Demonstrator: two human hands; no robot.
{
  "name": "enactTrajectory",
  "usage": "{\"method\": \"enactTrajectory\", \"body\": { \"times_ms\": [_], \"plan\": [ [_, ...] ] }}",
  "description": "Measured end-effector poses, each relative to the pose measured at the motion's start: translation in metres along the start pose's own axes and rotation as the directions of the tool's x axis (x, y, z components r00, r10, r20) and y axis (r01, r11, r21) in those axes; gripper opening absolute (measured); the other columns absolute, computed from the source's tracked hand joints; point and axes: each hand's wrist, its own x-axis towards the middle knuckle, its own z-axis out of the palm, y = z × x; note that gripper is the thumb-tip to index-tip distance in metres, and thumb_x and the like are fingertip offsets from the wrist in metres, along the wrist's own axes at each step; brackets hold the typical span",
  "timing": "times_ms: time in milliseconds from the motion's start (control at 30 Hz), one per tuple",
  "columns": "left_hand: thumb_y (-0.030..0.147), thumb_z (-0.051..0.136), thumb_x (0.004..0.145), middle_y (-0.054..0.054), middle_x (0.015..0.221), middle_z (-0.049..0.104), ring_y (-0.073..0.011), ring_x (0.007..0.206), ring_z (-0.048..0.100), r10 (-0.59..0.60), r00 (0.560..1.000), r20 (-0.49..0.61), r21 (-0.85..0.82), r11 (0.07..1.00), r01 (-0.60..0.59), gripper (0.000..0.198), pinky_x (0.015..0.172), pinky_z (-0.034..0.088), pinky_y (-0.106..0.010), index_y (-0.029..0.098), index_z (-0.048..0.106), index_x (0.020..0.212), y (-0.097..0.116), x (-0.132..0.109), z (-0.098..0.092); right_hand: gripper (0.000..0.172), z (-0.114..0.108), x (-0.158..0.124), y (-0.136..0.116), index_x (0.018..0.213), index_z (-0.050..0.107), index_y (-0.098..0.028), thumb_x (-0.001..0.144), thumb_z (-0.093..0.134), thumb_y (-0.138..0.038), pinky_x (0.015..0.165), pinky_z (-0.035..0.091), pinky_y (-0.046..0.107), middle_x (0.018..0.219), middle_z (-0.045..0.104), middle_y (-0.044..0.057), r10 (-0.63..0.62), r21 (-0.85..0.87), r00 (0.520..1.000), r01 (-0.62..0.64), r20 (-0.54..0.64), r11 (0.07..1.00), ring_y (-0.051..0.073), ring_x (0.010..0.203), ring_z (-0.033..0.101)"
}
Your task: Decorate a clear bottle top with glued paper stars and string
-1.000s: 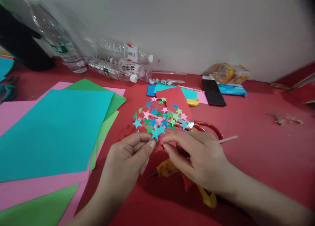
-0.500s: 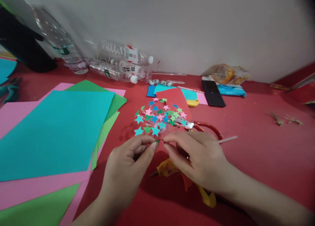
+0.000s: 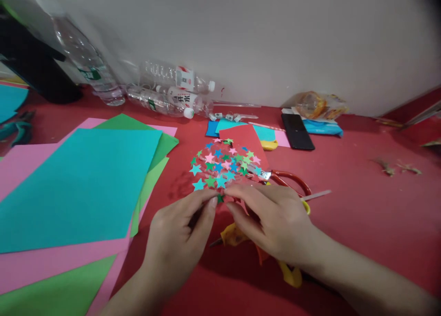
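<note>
My left hand (image 3: 179, 235) pinches a small dark green paper star (image 3: 220, 198) between thumb and index finger. Close on its right, my right hand (image 3: 275, 224) has its index fingertip by the star, with the thumb a little apart from that finger. Just beyond both hands is a cluster of paper stars (image 3: 220, 168) in blue, green, pink and turquoise, with clear plastic showing among them. Under my right hand lies a yellow-orange glue gun (image 3: 234, 234), partly covered, its dark nozzle pointing left.
Coloured paper sheets (image 3: 86, 183) cover the left side. Red-handled pliers (image 3: 292, 176) and a translucent stick (image 3: 317, 195) lie right of the stars. Plastic bottles (image 3: 158, 100) lie along the wall; a phone (image 3: 298, 131) is farther right. Teal-handled pliers (image 3: 19, 128) sit far left.
The green star between my left fingertips now shows more fully. My right thumb and index finger have parted slightly and shifted a little left. The view has moved slightly.
</note>
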Motion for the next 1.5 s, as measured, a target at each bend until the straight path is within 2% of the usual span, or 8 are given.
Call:
{"method": "enactTrajectory", "body": {
  "times_ms": [200,500,633,800,867,1200,1367,1500],
  "plan": [
    [0.024,0.054,0.089,0.001,0.073,0.076,-0.0111,0.054,0.066,0.147,0.988,-0.049,0.170,0.976,-0.136,0.018,0.050,0.046,-0.021,0.017,0.070,0.095,0.002,0.002,-0.006,0.016,-0.003,-0.002,0.003,0.104,0.063,-0.018,0.093,0.052,-0.021,0.056,0.038,0.027,0.072,0.068,-0.001,0.001,0.017,0.999,0.000,-0.034,1.000,0.012,0.059,0.058],
    [0.018,0.056,0.088,0.007,0.070,0.072,-0.0069,0.054,0.062,0.139,0.984,-0.113,0.143,0.982,-0.123,0.018,0.051,0.042,-0.018,0.024,0.066,0.101,-0.003,0.002,-0.012,0.014,-0.016,0.003,0.007,0.098,0.065,-0.015,0.091,0.054,-0.017,0.051,0.034,0.025,0.058,0.057,-0.004,0.001,-0.004,0.991,-0.001,-0.132,1.000,0.009,0.049,0.045],
    [0.018,0.057,0.087,0.009,0.060,0.065,-0.0059,0.046,0.055,0.066,0.990,-0.122,0.071,0.996,-0.057,0.021,0.047,0.039,-0.018,0.027,0.065,0.104,-0.001,0.002,-0.012,0.013,-0.020,0.004,0.006,0.096,0.064,-0.017,0.092,0.052,-0.018,0.052,0.034,0.025,0.058,0.056,-0.004,0.026,-0.015,0.993,-0.028,-0.119,1.000,0.010,0.050,0.044],
    [0.024,0.056,0.088,0.009,0.051,0.054,-0.0075,0.044,0.050,-0.201,0.970,-0.134,-0.102,0.977,0.188,0.009,0.045,0.038,-0.020,0.025,0.065,0.091,0.002,0.003,-0.016,0.013,-0.017,0.002,0.004,0.092,0.064,-0.018,0.092,0.051,-0.018,0.051,0.033,0.025,0.058,0.057,-0.004,0.005,-0.006,0.993,-0.006,-0.117,1.000,0.010,0.050,0.047],
    [0.026,0.058,0.087,0.008,0.053,0.054,-0.0080,0.047,0.050,-0.243,0.962,-0.120,-0.130,0.965,0.228,0.007,0.046,0.039,-0.021,0.024,0.064,0.084,-0.001,0.004,-0.017,0.012,-0.014,0.001,0.004,0.093,0.065,-0.018,0.091,0.053,-0.017,0.052,0.033,0.025,0.060,0.059,-0.003,0.000,0.000,0.994,0.000,-0.112,1.000,0.010,0.051,0.048],
    [0.028,0.056,0.087,0.005,0.060,0.057,-0.0088,0.050,0.050,-0.224,0.974,-0.015,-0.202,0.955,0.217,0.013,0.048,0.039,-0.021,0.020,0.062,0.079,-0.009,0.006,-0.011,0.024,-0.008,0.023,-0.018,0.086,0.065,-0.015,0.096,0.043,-0.020,0.057,0.036,0.028,0.072,0.070,0.004,-0.151,-0.175,0.988,0.145,-0.026,0.974,0.016,0.063,0.062],
    [0.024,0.053,0.088,0.005,0.059,0.057,-0.0089,0.051,0.051,-0.223,0.975,0.011,-0.261,0.940,0.218,0.013,0.050,0.039,-0.021,0.020,0.062,0.081,-0.011,0.007,-0.011,0.016,0.002,0.036,-0.028,0.095,0.063,-0.014,0.092,0.049,-0.020,0.049,0.024,0.030,0.068,0.069,0.002,-0.030,-0.273,0.984,0.077,0.175,0.959,0.016,0.056,0.060],
    [0.024,0.053,0.087,0.004,0.059,0.056,-0.0095,0.052,0.051,-0.250,0.968,0.005,-0.295,0.925,0.240,0.013,0.049,0.038,-0.021,0.019,0.060,0.077,-0.013,0.008,-0.010,0.017,0.010,0.038,-0.030,0.094,0.063,-0.015,0.092,0.048,-0.023,0.048,0.019,0.030,0.064,0.068,0.003,0.077,-0.312,0.982,-0.019,0.173,0.950,0.017,0.054,0.061]
  ]
}}
